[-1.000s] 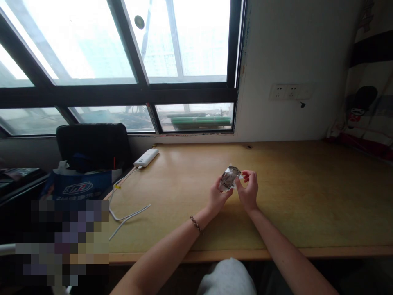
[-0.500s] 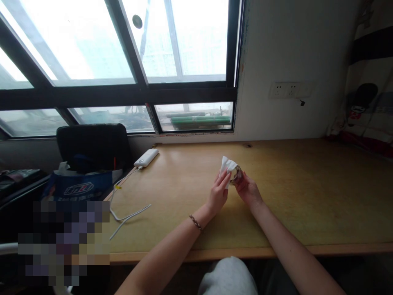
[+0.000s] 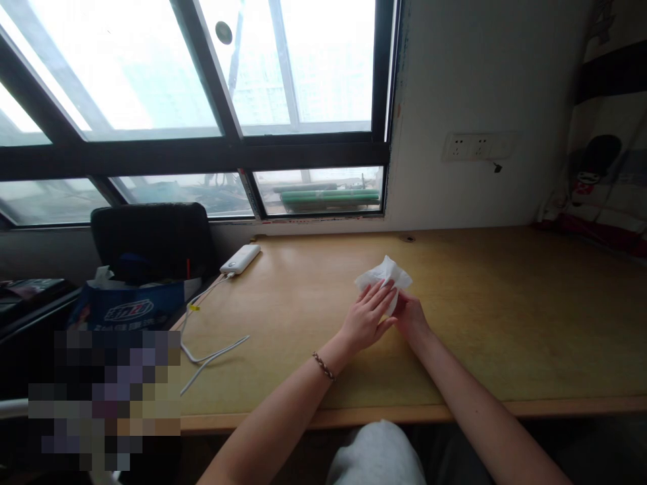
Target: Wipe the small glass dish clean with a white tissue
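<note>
A crumpled white tissue (image 3: 385,271) is held above the middle of the wooden table (image 3: 293,296). My left hand (image 3: 368,318), with a braided bracelet at the wrist, presses on the tissue from the near left side, its fingers laid over it. To the right, my right hand (image 3: 412,319) is closed at the tissue's lower right edge, most of its fingers hidden. The brown and clear object that it held a moment earlier is covered by the tissue and my left hand.
At the table's back left lies a white power bank (image 3: 241,259) with a white cable (image 3: 215,355) trailing forward. Left of the table stand a black chair (image 3: 151,232) and a blue bag (image 3: 126,306). A socket panel (image 3: 470,147) is on the wall.
My left hand has moved right and over the object, and the tissue has spread out across it. My right hand has stayed nearly in place.
</note>
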A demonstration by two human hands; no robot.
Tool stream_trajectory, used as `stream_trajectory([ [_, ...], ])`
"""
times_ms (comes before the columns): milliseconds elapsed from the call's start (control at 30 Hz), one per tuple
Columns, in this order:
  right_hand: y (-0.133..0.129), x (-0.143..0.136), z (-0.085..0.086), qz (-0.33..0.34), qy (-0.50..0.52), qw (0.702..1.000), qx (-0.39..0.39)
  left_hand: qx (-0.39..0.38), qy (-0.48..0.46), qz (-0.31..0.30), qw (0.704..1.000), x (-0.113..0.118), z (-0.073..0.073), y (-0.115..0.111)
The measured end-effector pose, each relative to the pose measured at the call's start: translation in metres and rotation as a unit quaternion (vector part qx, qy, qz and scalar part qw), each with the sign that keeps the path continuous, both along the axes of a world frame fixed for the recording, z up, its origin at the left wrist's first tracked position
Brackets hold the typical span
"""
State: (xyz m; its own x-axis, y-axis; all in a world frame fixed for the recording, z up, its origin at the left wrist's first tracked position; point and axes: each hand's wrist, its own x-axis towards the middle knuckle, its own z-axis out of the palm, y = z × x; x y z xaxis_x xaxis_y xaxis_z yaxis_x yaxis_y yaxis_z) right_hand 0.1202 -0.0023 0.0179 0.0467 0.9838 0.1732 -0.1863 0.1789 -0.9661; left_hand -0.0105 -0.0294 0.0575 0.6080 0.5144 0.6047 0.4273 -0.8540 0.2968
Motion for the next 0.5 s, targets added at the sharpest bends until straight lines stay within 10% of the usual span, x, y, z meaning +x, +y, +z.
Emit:
stream_trajectory([
  [167,0.002,0.003,0.001,0.018,0.309,0.949,-0.069,-0.113,-0.137,0.078,0.981,0.000,-0.012,0.009],
  [367,0.009,0.012,0.000,-0.034,0.345,0.936,-0.054,-0.307,-0.322,0.043,0.895,0.008,-0.028,0.017],
  [500,0.011,0.015,0.000,-0.049,0.325,0.944,-0.019,-0.341,-0.307,0.031,0.888,0.012,-0.032,0.015],
])
